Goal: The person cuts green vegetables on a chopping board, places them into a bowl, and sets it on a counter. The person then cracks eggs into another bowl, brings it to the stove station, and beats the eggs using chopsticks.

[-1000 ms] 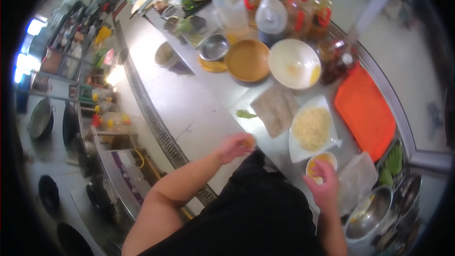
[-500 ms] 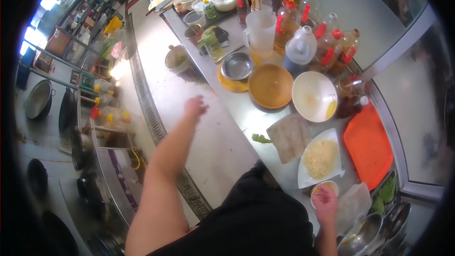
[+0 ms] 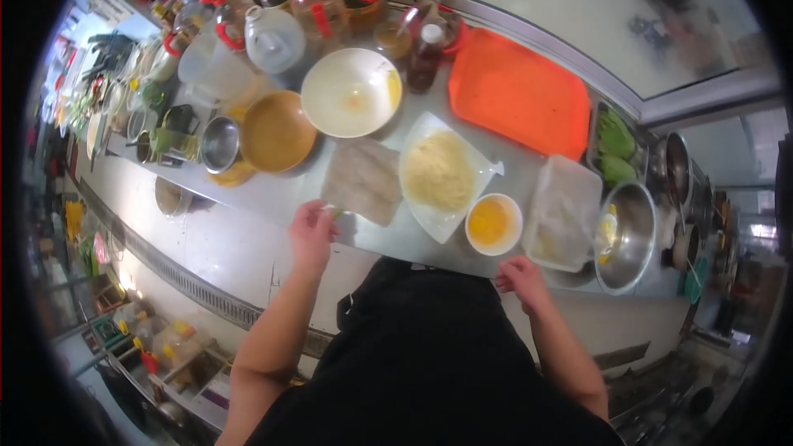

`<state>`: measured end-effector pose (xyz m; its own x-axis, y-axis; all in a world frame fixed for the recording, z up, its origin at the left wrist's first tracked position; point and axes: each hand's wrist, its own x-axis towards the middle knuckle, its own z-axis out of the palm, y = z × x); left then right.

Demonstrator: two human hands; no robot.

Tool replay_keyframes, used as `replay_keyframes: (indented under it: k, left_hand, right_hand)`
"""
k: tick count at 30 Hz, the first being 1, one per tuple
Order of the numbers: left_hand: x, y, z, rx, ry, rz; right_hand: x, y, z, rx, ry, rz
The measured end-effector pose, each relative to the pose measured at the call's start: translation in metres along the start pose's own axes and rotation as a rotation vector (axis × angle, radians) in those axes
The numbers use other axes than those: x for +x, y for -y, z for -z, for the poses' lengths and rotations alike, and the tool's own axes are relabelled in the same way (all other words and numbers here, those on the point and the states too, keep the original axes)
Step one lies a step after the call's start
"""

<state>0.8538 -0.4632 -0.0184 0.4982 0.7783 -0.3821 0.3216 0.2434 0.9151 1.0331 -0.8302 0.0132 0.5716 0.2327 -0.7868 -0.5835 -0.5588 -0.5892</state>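
My left hand (image 3: 312,235) is at the counter's front edge, its fingers closed at a small piece of green leaf (image 3: 334,211), most of which the fingers hide. Just beyond lies a grey-brown folded cloth (image 3: 363,180). My right hand (image 3: 520,281) hangs with curled fingers in front of a small white bowl of beaten egg (image 3: 493,225), apart from it; I see nothing in that hand. Between the cloth and the bowl stands a white angular plate heaped with pale yellow crumbs (image 3: 440,171).
Behind are a cream bowl (image 3: 351,92), a tan bowl (image 3: 278,131), a steel bowl (image 3: 220,145) and several bottles. An orange tray (image 3: 519,92) lies at the back right. Nearer are a translucent tub (image 3: 565,213), a large metal bowl (image 3: 625,237) and green leaves (image 3: 616,147).
My view has swung right, toward the counter. My left hand has come from over the floor to the leaf beside the cloth. My right hand has moved from above the egg bowl to its near side.
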Motion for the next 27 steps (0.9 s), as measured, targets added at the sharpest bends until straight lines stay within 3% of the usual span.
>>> replay_keyframes:
  k: [3, 6, 10, 16, 19, 22, 27]
  left_hand:
    - [-0.030, 0.007, -0.024, 0.000, 0.107, 0.010]
    - [-0.059, 0.018, -0.034, 0.030, 0.147, 0.047]
    - [-0.120, 0.045, -0.033, 0.031, 0.077, 0.119]
    - [-0.221, 0.081, -0.017, -0.004, -0.134, 0.233]
    - [-0.261, 0.099, -0.010, -0.074, -0.250, 0.275]
    - [-0.299, 0.120, 0.001, -0.173, -0.337, 0.307]
    - [-0.351, 0.133, 0.025, -0.335, -0.374, 0.287]
  right_hand:
    - [0.006, -0.008, -0.001, 0.111, 0.042, -0.188]
    - [0.033, -0.027, -0.010, 0.391, 0.108, -0.125]
    - [0.075, -0.045, -0.023, 0.522, 0.104, -0.031]
    - [0.063, -0.040, -0.022, 0.365, 0.045, 0.100]
    - [0.040, -0.029, -0.022, 0.116, 0.083, 0.144]
    - [0.010, -0.022, -0.037, -0.061, 0.168, 0.168]
    - [-0.039, -0.028, -0.094, -0.499, 0.556, 0.338]
